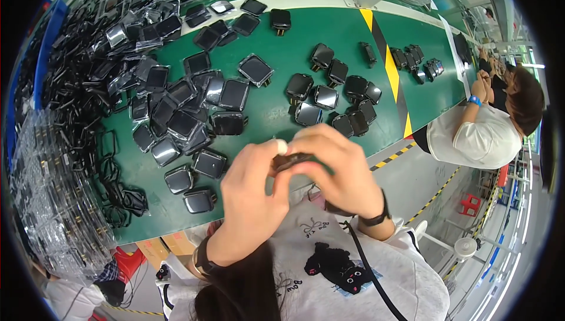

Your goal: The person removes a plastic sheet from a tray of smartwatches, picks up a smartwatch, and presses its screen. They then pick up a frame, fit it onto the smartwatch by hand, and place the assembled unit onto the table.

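Observation:
Close in front of my chest, at the table's near edge, both hands are closed round a small dark part [289, 160], seen edge-on. My left hand [252, 188] pinches its left end between thumb and fingers. My right hand [340, 171] grips the other end, fingers curled over the top. Fingers cover much of the part, so its exact kind cannot be made out. Just beyond my hands lies a loose group of black square watch-like units [326, 97] with glossy faces. Left of my left hand, many dark square screens [234, 94] are scattered and partly piled.
Clear plastic trays [65, 185] are stacked at the left, beside black frames [126, 198]. A blue bin edge [48, 47] stands behind them. Yellow-and-black tape [389, 71] crosses the green table [268, 41]. More small units [409, 57] lie past it. A co-worker [479, 132] sits at the right.

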Available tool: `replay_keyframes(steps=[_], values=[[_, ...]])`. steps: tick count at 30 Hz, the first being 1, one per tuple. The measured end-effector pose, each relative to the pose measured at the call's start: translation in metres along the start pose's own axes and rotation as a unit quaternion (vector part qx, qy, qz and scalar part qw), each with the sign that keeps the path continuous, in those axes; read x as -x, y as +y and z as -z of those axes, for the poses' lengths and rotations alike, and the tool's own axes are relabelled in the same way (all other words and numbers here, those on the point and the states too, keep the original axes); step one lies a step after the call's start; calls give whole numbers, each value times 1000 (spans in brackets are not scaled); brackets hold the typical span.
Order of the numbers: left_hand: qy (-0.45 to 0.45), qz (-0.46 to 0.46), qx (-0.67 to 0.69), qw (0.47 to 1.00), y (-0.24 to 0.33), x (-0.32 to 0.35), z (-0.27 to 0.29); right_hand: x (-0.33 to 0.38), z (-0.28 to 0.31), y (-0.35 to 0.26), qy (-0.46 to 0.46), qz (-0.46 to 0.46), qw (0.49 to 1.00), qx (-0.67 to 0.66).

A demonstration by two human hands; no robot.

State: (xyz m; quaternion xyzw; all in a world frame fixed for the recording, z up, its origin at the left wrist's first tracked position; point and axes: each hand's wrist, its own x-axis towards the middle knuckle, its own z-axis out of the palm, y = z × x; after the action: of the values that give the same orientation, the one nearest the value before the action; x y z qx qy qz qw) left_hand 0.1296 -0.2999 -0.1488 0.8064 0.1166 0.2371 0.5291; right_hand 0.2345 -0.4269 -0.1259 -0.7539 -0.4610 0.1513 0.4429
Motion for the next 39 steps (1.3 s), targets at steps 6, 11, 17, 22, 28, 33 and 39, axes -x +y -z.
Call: replay_keyframes(steps=[6, 11, 17, 22, 28, 33, 39], values=[[-21, 95, 21, 995, -8, -11, -16, -16, 10, 25, 80, -37, 976, 200], [11, 152, 131, 980, -8, -13, 2, -27, 8, 18, 77, -39, 968, 234], [-37, 194, 545, 815, -21, 2, 63, -75, -8, -26, -51, 68, 996, 7], [130, 170, 404, 889, -26, 42, 122, -145, -71, -36, -152, 194, 962, 116], [263, 180, 327, 890, -36, 60, 150, -190, -116, -21, -190, 262, 901, 288], [277, 192, 373, 864, -43, 52, 147, -199, -112, -19, -178, 304, 919, 177], [187, 217, 562, 776, -50, 30, 149, -177, -99, -42, -159, 323, 933, 16]])
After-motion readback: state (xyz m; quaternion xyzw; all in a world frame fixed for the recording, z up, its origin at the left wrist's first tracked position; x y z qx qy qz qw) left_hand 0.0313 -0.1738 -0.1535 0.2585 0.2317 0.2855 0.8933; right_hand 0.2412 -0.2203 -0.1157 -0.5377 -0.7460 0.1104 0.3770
